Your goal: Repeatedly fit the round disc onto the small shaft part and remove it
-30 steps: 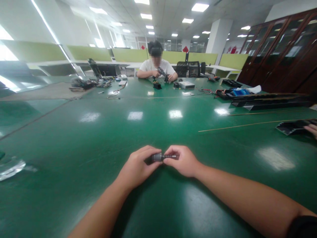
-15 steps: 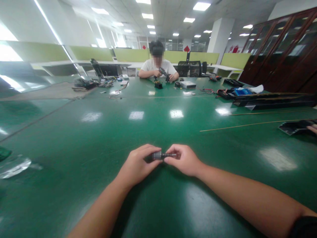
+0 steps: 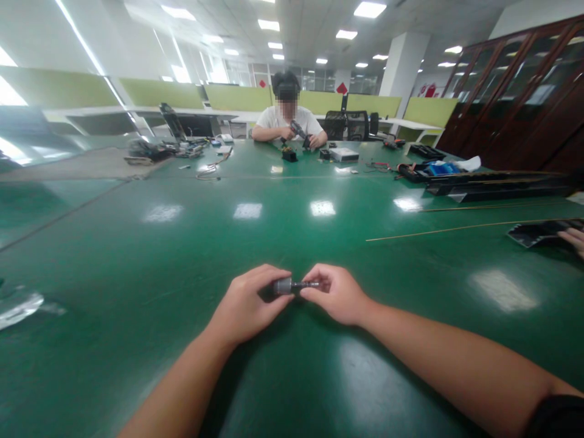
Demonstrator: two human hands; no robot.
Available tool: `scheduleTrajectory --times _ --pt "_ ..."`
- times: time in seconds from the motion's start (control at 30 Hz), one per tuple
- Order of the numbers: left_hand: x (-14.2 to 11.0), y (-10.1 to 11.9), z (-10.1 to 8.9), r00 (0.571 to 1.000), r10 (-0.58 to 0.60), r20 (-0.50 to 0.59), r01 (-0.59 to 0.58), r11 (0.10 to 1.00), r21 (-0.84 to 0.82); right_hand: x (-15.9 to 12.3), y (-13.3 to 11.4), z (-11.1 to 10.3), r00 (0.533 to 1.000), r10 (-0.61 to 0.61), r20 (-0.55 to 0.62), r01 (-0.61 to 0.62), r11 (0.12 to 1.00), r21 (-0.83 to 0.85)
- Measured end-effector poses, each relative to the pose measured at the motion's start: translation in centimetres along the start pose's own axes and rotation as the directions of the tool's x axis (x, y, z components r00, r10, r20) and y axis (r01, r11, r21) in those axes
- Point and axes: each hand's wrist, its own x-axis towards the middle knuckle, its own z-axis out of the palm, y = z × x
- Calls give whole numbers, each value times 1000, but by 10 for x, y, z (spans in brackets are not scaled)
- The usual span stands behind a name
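Over the green table (image 3: 191, 255), my left hand (image 3: 249, 298) grips a small grey metal cylinder (image 3: 283, 286) between thumb and fingers. From the cylinder's right end a thin dark shaft (image 3: 298, 285) sticks out, lying level. My right hand (image 3: 335, 293) pinches the shaft's far end, where the fingertips hide part of it. The two hands are a short distance apart, and I cannot make out the exact kind of part.
Across the table a person in a white shirt (image 3: 269, 118) holds a dark drill-like tool (image 3: 298, 131). Black metal profiles (image 3: 497, 190) and a thin rod (image 3: 429, 232) lie right. Another person's hand (image 3: 575, 237) touches a black profile. Crumpled clear plastic (image 3: 20, 309) lies left.
My left hand has shifted slightly left with the cylinder, so more of the shaft shows between the hands. My right hand is nearly still. The view has turned slightly right.
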Motion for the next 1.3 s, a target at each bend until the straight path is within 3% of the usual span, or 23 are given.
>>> scheduleTrajectory --times 0.53,0.9,1.1,1.2,1.3 --pt "0 -2 -2 1000 -3 -2 3 1000 -19 1 -1 0 1000 18 -5 -18 999 27" --pt "0 -2 -8 998 9 -66 -9 1000 4 0 -2 1 998 65 -2 -65 993 96" --pt "0 -6 -16 994 -59 -90 65 995 71 1 -1 1 996 84 -22 -81 989 125" --pt "0 -13 -25 949 -185 -256 226 964 142 1 -4 -1 1000 29 5 -29 999 -13" --pt "1 -19 -32 843 -330 -426 423 894 145 1 -4 -2 999 5 54 0 996 -89"
